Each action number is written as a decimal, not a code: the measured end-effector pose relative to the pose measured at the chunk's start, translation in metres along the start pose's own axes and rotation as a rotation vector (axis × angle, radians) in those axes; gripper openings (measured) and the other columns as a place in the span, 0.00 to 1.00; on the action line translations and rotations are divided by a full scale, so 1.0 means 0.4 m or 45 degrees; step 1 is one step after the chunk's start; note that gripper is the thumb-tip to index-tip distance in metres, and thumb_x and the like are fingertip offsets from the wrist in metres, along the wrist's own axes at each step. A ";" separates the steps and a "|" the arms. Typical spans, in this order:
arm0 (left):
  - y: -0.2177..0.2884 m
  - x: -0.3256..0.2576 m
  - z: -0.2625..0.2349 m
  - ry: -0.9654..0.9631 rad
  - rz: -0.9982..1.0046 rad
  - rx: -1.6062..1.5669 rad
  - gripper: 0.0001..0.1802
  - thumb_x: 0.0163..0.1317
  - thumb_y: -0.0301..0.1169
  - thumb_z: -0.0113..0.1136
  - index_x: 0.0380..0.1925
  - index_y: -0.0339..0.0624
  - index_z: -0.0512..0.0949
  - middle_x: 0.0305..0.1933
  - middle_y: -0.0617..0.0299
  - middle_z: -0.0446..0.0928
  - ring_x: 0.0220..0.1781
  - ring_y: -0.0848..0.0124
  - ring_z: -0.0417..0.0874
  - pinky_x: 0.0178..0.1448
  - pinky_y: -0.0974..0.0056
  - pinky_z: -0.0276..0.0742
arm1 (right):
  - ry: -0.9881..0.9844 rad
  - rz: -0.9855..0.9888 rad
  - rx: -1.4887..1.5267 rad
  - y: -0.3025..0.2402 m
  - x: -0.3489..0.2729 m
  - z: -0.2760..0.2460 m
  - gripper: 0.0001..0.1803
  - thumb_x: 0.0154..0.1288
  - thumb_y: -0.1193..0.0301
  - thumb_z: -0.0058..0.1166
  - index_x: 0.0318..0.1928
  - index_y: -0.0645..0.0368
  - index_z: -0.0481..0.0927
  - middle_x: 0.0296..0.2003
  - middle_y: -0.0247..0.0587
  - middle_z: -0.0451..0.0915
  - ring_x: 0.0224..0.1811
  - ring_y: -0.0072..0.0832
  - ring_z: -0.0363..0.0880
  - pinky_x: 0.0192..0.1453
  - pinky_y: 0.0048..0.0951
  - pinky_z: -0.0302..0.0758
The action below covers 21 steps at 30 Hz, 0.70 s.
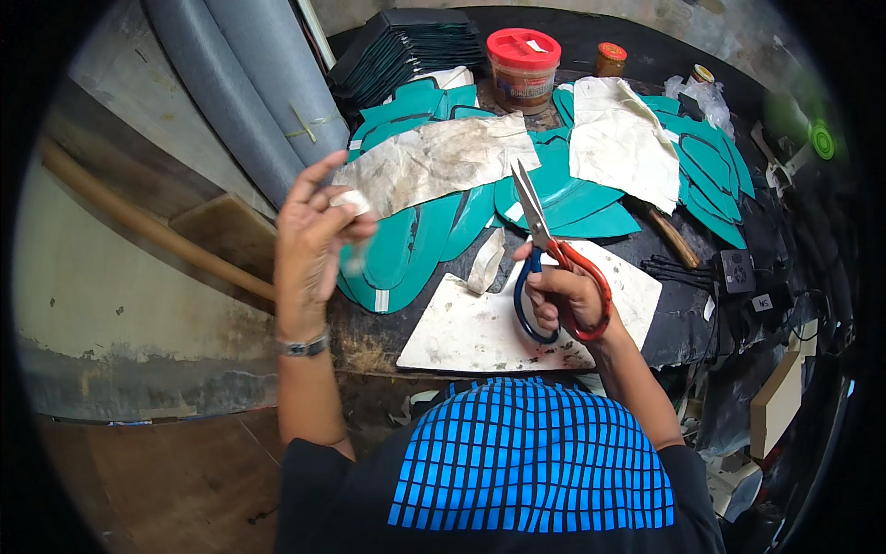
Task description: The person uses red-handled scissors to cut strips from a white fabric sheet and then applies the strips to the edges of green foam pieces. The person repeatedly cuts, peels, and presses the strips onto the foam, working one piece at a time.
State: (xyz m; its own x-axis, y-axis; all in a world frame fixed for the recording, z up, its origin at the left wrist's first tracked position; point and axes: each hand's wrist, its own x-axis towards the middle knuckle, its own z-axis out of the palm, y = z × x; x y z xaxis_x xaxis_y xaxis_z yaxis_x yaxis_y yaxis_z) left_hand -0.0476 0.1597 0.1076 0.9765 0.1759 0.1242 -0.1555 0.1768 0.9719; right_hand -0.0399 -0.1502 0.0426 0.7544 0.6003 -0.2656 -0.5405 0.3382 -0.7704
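Nearest: right hand (568, 294) closed through the loops of scissors (554, 254), 1 loop blue, 1 orange. Blades shut, long axis running up and slightly left, tips away from the person. It sits over a white board (480, 328) on the table (369, 342). Left hand (314, 242) raised at the table's left edge, fingers pinching a small white piece (351, 200). Piece lies left of the blade tips and apart from them; the left hand is nearer it. Beyond: teal cut pieces (572, 194), pale sheets (434, 159), then a red-lidded jar (523, 69).

Dark worktable (688, 319): teal cut pieces (572, 198), white board (480, 328), red-lidded jar (523, 69).
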 end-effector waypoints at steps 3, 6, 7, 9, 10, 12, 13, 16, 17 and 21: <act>-0.048 0.039 0.093 -0.091 -0.077 -0.283 0.24 0.62 0.13 0.52 0.60 0.31 0.70 0.47 0.48 0.78 0.45 0.57 0.87 0.49 0.60 0.89 | -0.189 0.065 0.178 0.014 -0.036 -0.011 0.23 0.72 0.60 0.46 0.59 0.64 0.69 0.23 0.39 0.71 0.16 0.23 0.67 0.20 0.27 0.67; -0.097 0.051 0.173 -0.138 -0.138 -0.461 0.19 0.63 0.15 0.52 0.55 0.28 0.74 0.47 0.48 0.80 0.47 0.57 0.87 0.54 0.61 0.87 | -0.191 0.037 -0.090 0.030 -0.062 -0.001 0.27 0.76 0.53 0.41 0.58 0.65 0.68 0.25 0.41 0.73 0.19 0.23 0.69 0.24 0.26 0.69; -0.108 0.051 0.194 -0.150 -0.172 -0.467 0.18 0.64 0.16 0.53 0.55 0.28 0.75 0.46 0.49 0.81 0.48 0.59 0.86 0.55 0.61 0.86 | -0.179 0.010 -0.211 0.033 -0.068 0.002 0.27 0.76 0.52 0.40 0.58 0.65 0.68 0.25 0.40 0.73 0.19 0.23 0.69 0.25 0.25 0.69; -0.126 0.054 0.231 -0.161 -0.195 -0.467 0.17 0.65 0.18 0.54 0.53 0.27 0.77 0.45 0.52 0.82 0.47 0.64 0.85 0.54 0.65 0.84 | -0.129 0.014 -0.259 0.033 -0.084 0.005 0.28 0.74 0.49 0.45 0.57 0.60 0.70 0.25 0.33 0.72 0.24 0.19 0.69 0.27 0.22 0.67; -0.132 0.056 0.247 -0.159 -0.186 -0.459 0.16 0.65 0.18 0.55 0.53 0.26 0.78 0.44 0.54 0.82 0.44 0.67 0.85 0.52 0.67 0.83 | -0.098 -0.003 -0.262 0.032 -0.090 0.006 0.27 0.74 0.49 0.45 0.57 0.60 0.69 0.26 0.33 0.72 0.24 0.19 0.69 0.28 0.21 0.67; -0.139 0.054 0.273 -0.137 -0.148 -0.380 0.17 0.65 0.19 0.59 0.53 0.28 0.80 0.44 0.58 0.84 0.40 0.77 0.81 0.47 0.73 0.76 | -0.048 -0.041 -0.266 0.026 -0.098 0.005 0.27 0.74 0.49 0.45 0.57 0.60 0.69 0.26 0.32 0.72 0.25 0.18 0.69 0.28 0.21 0.67; -0.142 0.053 0.285 -0.146 -0.126 -0.340 0.17 0.64 0.19 0.59 0.54 0.29 0.80 0.44 0.59 0.84 0.41 0.78 0.80 0.48 0.73 0.76 | -0.029 -0.059 -0.267 0.021 -0.101 0.004 0.27 0.74 0.49 0.45 0.57 0.60 0.69 0.26 0.31 0.71 0.25 0.18 0.69 0.28 0.21 0.67; -0.148 0.047 0.313 -0.163 -0.071 -0.223 0.20 0.62 0.17 0.61 0.56 0.31 0.80 0.46 0.61 0.83 0.43 0.79 0.78 0.49 0.73 0.74 | 0.021 -0.187 -0.392 0.009 -0.103 0.005 0.28 0.75 0.51 0.42 0.58 0.63 0.68 0.25 0.32 0.70 0.24 0.19 0.68 0.29 0.21 0.67; -0.149 0.044 0.320 -0.187 -0.024 -0.214 0.21 0.62 0.17 0.61 0.56 0.31 0.79 0.47 0.62 0.82 0.44 0.80 0.77 0.49 0.74 0.74 | 0.048 -0.218 -0.454 0.005 -0.103 0.005 0.28 0.75 0.51 0.40 0.59 0.65 0.67 0.24 0.33 0.70 0.23 0.19 0.68 0.28 0.22 0.67; -0.144 0.026 0.336 -0.284 0.136 -0.065 0.26 0.62 0.16 0.61 0.62 0.34 0.76 0.53 0.64 0.76 0.46 0.80 0.74 0.52 0.74 0.74 | 0.104 -0.257 -0.591 -0.007 -0.099 0.006 0.29 0.74 0.51 0.43 0.60 0.64 0.67 0.25 0.30 0.68 0.25 0.17 0.66 0.31 0.20 0.65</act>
State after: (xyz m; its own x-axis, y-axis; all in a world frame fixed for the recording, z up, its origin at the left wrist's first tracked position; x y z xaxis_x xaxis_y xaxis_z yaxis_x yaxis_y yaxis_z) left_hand -0.0083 0.0213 0.0796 0.9620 -0.0205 0.2722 -0.2613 0.2186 0.9402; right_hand -0.0691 -0.1732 0.0567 0.8632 0.4915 -0.1153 -0.1726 0.0726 -0.9823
